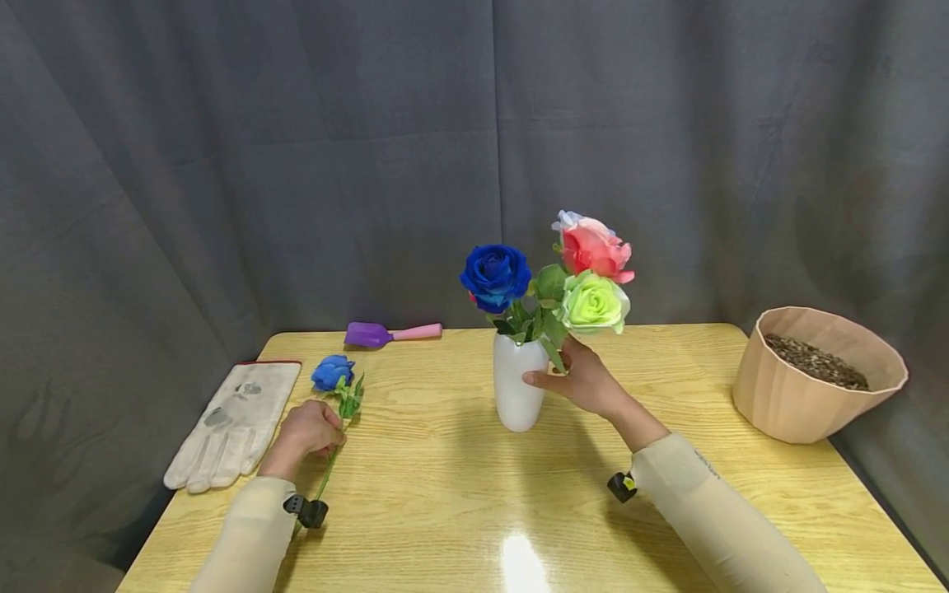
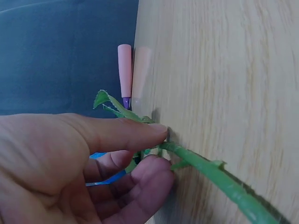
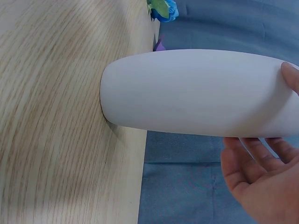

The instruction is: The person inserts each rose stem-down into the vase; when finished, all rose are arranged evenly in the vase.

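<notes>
your left hand [image 1: 311, 430] — pinching the stem of the light blue rose [image 1: 332, 372] lying on the table [image 1: 445, 494] beside the glove [image 1: 233, 422]. your right hand [image 1: 586, 380] — fingers loosely curled, thumb touching the white vase [image 1: 515, 383] at table centre.

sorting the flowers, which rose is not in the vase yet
The light blue rose lying on the wooden table, its stem pinched by the left hand; the others stand in the white vase.
</notes>
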`<move>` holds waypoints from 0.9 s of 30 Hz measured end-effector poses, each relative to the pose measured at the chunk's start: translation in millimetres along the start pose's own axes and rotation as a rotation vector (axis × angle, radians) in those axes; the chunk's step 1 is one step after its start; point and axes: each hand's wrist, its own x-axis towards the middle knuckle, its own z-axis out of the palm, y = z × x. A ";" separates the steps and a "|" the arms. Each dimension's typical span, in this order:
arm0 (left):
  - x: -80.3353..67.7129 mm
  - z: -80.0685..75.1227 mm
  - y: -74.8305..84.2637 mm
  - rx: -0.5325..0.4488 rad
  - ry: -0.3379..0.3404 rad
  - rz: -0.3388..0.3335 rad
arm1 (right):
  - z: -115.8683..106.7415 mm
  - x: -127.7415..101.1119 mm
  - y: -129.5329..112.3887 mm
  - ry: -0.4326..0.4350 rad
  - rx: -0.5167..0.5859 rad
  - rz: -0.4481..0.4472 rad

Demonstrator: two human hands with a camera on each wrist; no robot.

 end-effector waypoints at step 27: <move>2.5 -8.9 11.5 -0.250 0.010 0.067 | 4.0 12.3 36.6 0.027 -0.009 -0.004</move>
